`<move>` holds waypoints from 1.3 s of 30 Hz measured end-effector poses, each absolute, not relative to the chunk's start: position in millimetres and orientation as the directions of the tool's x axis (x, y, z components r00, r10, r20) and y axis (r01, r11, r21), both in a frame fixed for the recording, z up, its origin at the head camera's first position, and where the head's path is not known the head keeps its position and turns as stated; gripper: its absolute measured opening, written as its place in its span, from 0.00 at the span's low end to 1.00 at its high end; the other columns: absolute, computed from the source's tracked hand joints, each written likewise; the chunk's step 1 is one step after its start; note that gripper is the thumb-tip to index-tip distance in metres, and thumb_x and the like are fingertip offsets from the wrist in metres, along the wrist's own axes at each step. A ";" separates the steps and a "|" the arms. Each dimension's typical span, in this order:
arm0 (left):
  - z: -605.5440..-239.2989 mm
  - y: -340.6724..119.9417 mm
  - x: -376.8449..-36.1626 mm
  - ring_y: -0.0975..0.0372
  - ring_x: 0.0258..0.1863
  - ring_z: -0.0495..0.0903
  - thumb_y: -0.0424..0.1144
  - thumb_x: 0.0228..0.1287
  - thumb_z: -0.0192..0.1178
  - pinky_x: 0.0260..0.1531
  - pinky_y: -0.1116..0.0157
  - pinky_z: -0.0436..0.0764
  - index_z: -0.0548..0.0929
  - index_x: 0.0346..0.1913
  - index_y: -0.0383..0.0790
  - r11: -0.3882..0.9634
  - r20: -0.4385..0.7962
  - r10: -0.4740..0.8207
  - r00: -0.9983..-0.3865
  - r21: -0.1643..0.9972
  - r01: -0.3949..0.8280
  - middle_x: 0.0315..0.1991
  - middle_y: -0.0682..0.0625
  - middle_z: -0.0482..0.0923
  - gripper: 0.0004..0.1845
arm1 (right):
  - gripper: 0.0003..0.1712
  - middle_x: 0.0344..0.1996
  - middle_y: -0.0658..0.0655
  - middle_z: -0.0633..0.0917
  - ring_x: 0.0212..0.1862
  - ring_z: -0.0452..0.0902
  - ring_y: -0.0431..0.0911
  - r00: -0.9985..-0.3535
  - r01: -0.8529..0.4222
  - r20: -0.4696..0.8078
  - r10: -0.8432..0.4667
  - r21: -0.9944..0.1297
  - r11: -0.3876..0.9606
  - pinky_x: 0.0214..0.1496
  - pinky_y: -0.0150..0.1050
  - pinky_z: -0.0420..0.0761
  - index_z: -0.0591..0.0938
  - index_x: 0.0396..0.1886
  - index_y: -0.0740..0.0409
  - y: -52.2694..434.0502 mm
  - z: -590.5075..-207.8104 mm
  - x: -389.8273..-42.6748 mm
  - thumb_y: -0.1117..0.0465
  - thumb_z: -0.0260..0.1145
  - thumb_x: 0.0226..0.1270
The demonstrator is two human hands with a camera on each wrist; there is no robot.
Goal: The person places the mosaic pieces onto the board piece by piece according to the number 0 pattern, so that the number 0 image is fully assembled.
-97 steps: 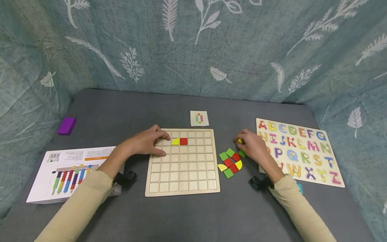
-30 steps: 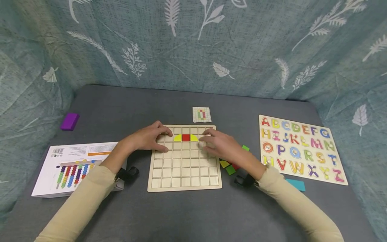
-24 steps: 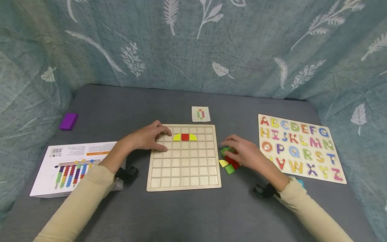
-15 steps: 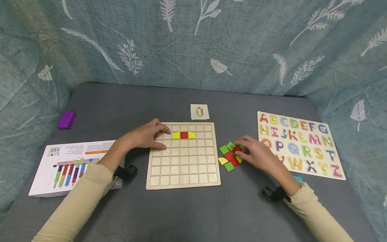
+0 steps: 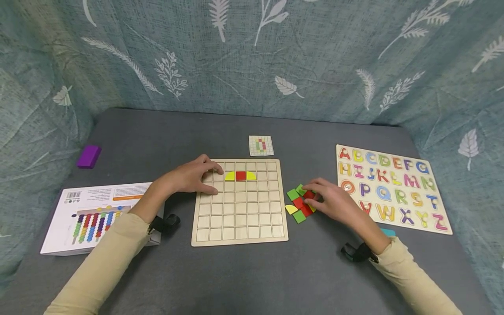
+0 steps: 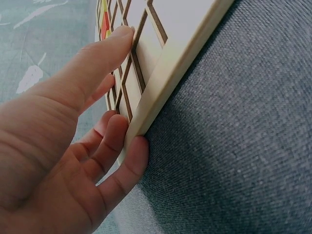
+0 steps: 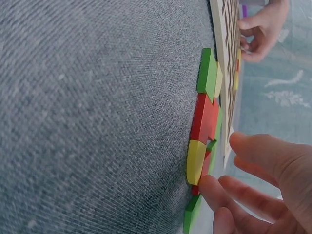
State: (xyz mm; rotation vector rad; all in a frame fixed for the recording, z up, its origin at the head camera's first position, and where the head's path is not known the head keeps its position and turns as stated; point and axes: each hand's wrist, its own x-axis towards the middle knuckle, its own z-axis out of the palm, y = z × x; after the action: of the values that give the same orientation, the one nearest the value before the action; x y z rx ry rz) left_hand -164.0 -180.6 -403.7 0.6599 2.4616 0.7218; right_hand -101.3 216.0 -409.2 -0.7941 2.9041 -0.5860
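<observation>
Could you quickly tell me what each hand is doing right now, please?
Left hand: open, resting on the grid board.
Right hand: open, fingers touching the loose tiles.

The right hand [image 5: 334, 202] covers part of the loose tiles [image 5: 298, 204], so their full number stays unclear. A teal piece [image 5: 387, 232] peeks out from behind that forearm, mostly hidden. The pattern card [image 5: 261, 145] is too small to read. In the left wrist view, the grid board [image 6: 161, 63] runs off the top edge.
</observation>
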 end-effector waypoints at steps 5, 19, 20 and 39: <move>-404.7 -180.7 -162.3 0.57 0.38 0.65 0.45 0.57 0.71 0.38 0.62 0.66 0.76 0.59 0.45 0.740 -0.311 0.566 -0.764 0.599 0.305 0.46 0.44 0.63 0.28 | 0.18 0.49 0.57 0.83 0.36 0.80 0.42 -0.869 -0.460 0.009 -0.495 -0.384 0.800 0.37 0.38 0.78 0.84 0.52 0.57 216.9 -410.6 -100.2 0.59 0.70 0.62; -402.5 -181.8 -164.2 0.57 0.38 0.65 0.44 0.58 0.70 0.38 0.62 0.66 0.75 0.60 0.44 0.735 -0.311 0.571 -0.760 0.606 0.304 0.46 0.44 0.63 0.28 | 0.10 0.44 0.55 0.83 0.37 0.80 0.43 -0.871 -0.459 0.021 -0.491 -0.388 0.799 0.38 0.39 0.79 0.86 0.42 0.55 218.7 -412.6 -102.5 0.59 0.71 0.62; -402.3 -181.8 -164.3 0.57 0.39 0.65 0.45 0.58 0.70 0.38 0.62 0.66 0.75 0.60 0.44 0.736 -0.314 0.570 -0.759 0.605 0.303 0.46 0.44 0.63 0.28 | 0.09 0.44 0.55 0.83 0.38 0.81 0.44 -0.869 -0.464 0.020 -0.494 -0.382 0.800 0.39 0.40 0.79 0.87 0.41 0.55 218.5 -413.5 -102.7 0.59 0.71 0.62; -401.0 -180.6 -165.4 0.57 0.40 0.66 0.46 0.57 0.70 0.38 0.62 0.66 0.75 0.60 0.45 0.748 -0.323 0.561 -0.762 0.592 0.300 0.47 0.45 0.64 0.28 | 0.05 0.37 0.54 0.82 0.32 0.77 0.44 -0.879 -0.462 0.035 -0.476 -0.307 0.832 0.30 0.37 0.74 0.86 0.31 0.52 215.9 -413.3 -109.6 0.66 0.71 0.57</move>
State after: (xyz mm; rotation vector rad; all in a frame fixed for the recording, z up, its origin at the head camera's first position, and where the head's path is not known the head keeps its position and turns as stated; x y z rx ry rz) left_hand -165.4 -180.6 -401.0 0.6514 2.4554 0.7153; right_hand -109.6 215.9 -413.3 -0.7598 2.9658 -0.4810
